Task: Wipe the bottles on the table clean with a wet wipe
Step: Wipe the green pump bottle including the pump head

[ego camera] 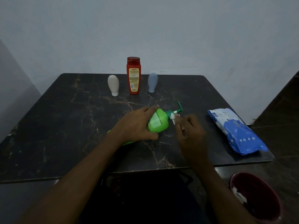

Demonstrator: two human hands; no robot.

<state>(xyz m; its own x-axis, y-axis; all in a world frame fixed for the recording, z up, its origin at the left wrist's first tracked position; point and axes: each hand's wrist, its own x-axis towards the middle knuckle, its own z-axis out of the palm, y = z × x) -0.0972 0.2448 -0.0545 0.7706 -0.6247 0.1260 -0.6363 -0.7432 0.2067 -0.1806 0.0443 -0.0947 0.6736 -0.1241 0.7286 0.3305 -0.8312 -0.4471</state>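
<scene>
Left grip curled round green bottle, holding it on its side low over desk, pump pointing away. Right grip, just beside, pinches wipe against pump neck. Beyond grips, standing in row: beige bottle, red bottle, grey bottle. Pack lies right of right grip. Bin on floor beside right forearm.

Bottles: four: green bottle, red bottle, beige bottle, grey bottle
Wipes: one wipe; white scraps in the bin, number unclear
Packs: one pack
Bins: one bin
Tables: one table
Hands: two: left hand, right hand
</scene>
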